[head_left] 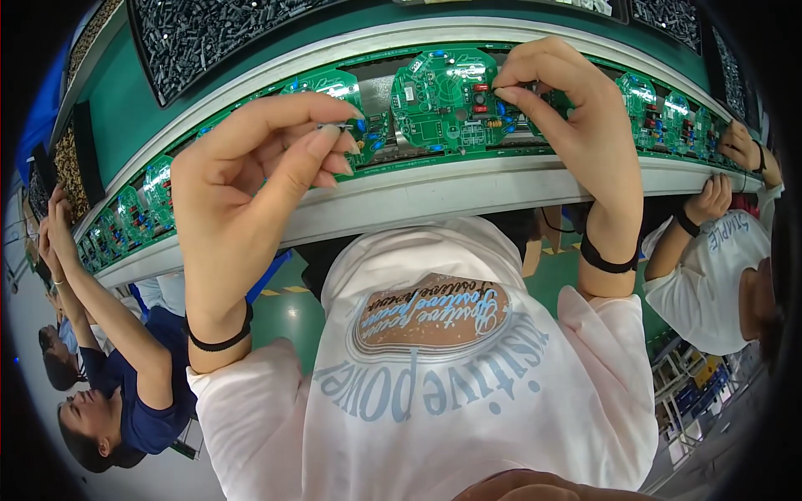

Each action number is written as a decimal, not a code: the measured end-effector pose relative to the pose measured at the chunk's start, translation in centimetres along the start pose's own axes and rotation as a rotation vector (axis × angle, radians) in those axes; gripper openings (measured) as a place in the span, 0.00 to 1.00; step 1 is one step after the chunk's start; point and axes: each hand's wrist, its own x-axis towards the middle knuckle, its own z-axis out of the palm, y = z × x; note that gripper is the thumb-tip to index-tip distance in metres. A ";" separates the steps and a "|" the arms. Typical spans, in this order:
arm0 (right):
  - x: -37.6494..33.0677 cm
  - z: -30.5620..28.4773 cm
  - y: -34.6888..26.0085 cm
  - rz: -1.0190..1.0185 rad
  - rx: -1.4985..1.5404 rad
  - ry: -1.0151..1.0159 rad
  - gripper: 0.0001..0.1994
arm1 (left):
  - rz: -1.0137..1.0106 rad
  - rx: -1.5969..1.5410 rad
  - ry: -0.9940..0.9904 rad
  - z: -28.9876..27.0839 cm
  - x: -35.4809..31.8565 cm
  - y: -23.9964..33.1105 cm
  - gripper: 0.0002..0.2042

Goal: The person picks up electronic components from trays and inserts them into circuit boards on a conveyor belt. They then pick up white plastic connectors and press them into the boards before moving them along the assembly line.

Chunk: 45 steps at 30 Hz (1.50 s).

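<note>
A green circuit board (424, 96) lies in front of me on the line, carrying red block-shaped parts (480, 98), blue discs and a banded resistor (493, 124). At its right edge, my right hand (585, 117) is closed in a pinch beside the red parts; what the fingertips hold, if anything, is too small to make out. To the left, my left hand (238, 179) pinches a small electronic component (341, 127) between thumb and forefinger. That hand hovers over a neighbouring green board (330, 82) and covers much of it.
A pale metal rail (434, 189) borders the line on my side. Beyond it sits a black-edged bin of dark small parts (213, 37). More boards (668, 117) run along both sides. Co-workers' hands work at the far left (55, 230) and right (712, 200).
</note>
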 end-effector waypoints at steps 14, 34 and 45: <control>0.0 0.3 -0.9 -0.074 -0.292 -0.034 0.06 | 0.016 -0.010 -0.002 -0.6 0.3 -0.5 0.10; -0.9 0.6 -1.0 -0.132 -0.430 0.036 0.06 | -0.041 -0.052 -0.104 -1.3 0.7 -0.9 0.10; -0.4 -0.4 -0.2 -0.135 -0.279 -0.011 0.07 | 0.106 0.101 -0.114 -1.6 1.5 -0.2 0.09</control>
